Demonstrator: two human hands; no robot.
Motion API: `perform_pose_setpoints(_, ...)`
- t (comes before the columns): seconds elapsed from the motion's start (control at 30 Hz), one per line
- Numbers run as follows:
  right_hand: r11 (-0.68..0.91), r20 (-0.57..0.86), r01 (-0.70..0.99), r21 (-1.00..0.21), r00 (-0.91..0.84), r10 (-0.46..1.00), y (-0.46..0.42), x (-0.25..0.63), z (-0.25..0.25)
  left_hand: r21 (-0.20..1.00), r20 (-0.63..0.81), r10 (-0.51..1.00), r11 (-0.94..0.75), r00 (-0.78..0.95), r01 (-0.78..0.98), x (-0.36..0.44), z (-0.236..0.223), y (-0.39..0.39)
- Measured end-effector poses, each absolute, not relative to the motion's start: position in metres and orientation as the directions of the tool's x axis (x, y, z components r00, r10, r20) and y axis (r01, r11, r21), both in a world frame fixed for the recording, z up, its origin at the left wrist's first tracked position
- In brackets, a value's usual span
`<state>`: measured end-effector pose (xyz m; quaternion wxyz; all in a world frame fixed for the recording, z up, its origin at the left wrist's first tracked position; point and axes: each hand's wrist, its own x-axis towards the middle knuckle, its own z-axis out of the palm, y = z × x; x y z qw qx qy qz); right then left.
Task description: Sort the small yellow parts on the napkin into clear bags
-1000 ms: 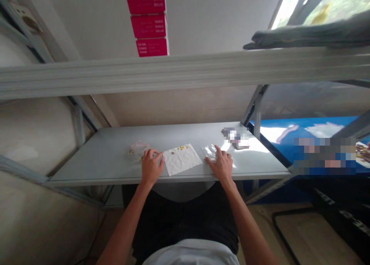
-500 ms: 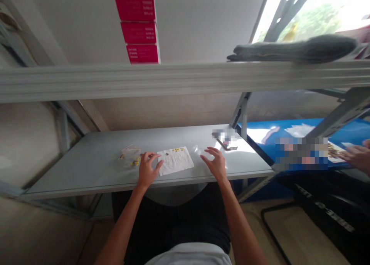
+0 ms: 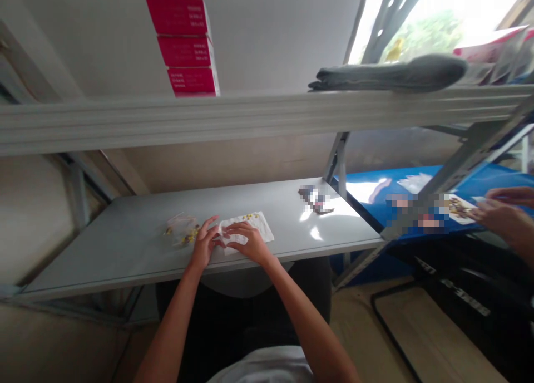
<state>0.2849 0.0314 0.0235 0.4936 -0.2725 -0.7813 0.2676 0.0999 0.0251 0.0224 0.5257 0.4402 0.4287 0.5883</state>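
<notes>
moved across since the earlier view: right hand, from the right of the white paper tissue to on top of it, forearm angled in front of the torso. left hand just beside it at the tissue's left edge, fingertips of both hands nearly meeting. right fingers curled and bunched narrowly over the tissue, whether pressing or pinching impossible to tell. left fingers slightly parted and reaching toward the tissue, anything held between them impossible to make out.

tissue lying flat on the grey shelf board, mostly covered by both hands, with small yellow pieces scattered along its far edge. just left of it, near the left hand, a small clear plastic bag on the board, with more yellow bits at its lower right. well off to the right on the same board, a pixelated item, too obscured to name.

overhead, a pale metal shelf beam carrying a folded grey cloth, with three stacked red boxes beyond it. far right, a co-worker's hands above a blue surface, near a small white card with brown bits.
</notes>
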Motion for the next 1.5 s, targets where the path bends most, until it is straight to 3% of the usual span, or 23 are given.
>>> perform_pose_setpoints(0.17, 0.627, 0.593, 0.134, -0.767, -0.227, 0.773, 0.031, 0.287, 0.022, 0.981, 0.113, 0.989, -0.126, -0.096, -0.150, 0.107, 0.020, 0.023)
perform_pose_setpoints(0.27, 0.477, 0.473, 0.017, -0.879, -0.116, 0.874, 0.037, 0.285, 0.013, 0.971, 0.139, 0.985, -0.155, -0.097, -0.180, 0.106, 0.018, 0.022)
perform_pose_setpoints(0.37, 0.369, 0.352, 0.044, -0.928, -0.212, 0.912, 0.042, 0.284, 0.005, 0.971, 0.143, 0.987, -0.155, -0.078, -0.179, 0.105, 0.016, 0.021)
perform_pose_setpoints(0.47, 0.397, 0.349, 0.131, -0.908, -0.287, 0.892, 0.044, 0.286, 0.003, 0.977, 0.174, 0.983, -0.179, -0.054, -0.112, 0.104, 0.010, 0.024)
perform_pose_setpoints(0.57, 0.413, 0.365, 0.139, -0.900, -0.277, 0.889, 0.044, 0.286, 0.004, 0.950, 0.306, 0.938, -0.289, -0.165, 0.118, 0.101, 0.005, 0.026)
perform_pose_setpoints(0.63, 0.392, 0.352, 0.113, -0.913, -0.266, 0.897, 0.045, 0.286, 0.005, 0.851, 0.481, 0.845, -0.384, -0.236, 0.357, 0.100, 0.006, 0.024)
perform_pose_setpoints(0.7, 0.366, 0.335, 0.082, -0.927, -0.259, 0.906, 0.045, 0.285, 0.004, 0.703, 0.630, 0.755, -0.453, -0.184, 0.549, 0.101, 0.010, 0.018)
perform_pose_setpoints(0.77, 0.365, 0.334, 0.078, -0.928, -0.262, 0.905, 0.045, 0.285, 0.004, 0.581, 0.688, 0.725, -0.512, -0.045, 0.633, 0.104, 0.015, 0.013)
perform_pose_setpoints(0.83, 0.401, 0.358, 0.124, -0.908, -0.268, 0.894, 0.044, 0.285, 0.004, 0.516, 0.673, 0.732, -0.564, 0.102, 0.645, 0.108, 0.018, 0.010)
perform_pose_setpoints(0.93, 0.488, 0.418, 0.232, -0.841, -0.293, 0.860, 0.043, 0.285, 0.006, 0.512, 0.617, 0.761, -0.581, 0.199, 0.633, 0.112, 0.018, 0.011)
perform_pose_setpoints(1.1, 0.515, 0.418, 0.263, -0.816, -0.347, 0.839, 0.041, 0.286, 0.011, 0.594, 0.580, 0.801, -0.540, 0.148, 0.596, 0.109, 0.014, 0.015)
perform_pose_setpoints(1.37, 0.457, 0.411, 0.084, -0.886, -0.316, 0.855, 0.041, 0.288, 0.010, 0.689, 0.532, 0.834, -0.527, 0.147, 0.498, 0.105, 0.016, 0.014)
perform_pose_setpoints(1.5, 0.488, 0.432, 0.109, -0.866, -0.327, 0.840, 0.041, 0.287, 0.012, 0.716, 0.509, 0.851, -0.503, 0.131, 0.484, 0.104, 0.012, 0.015)
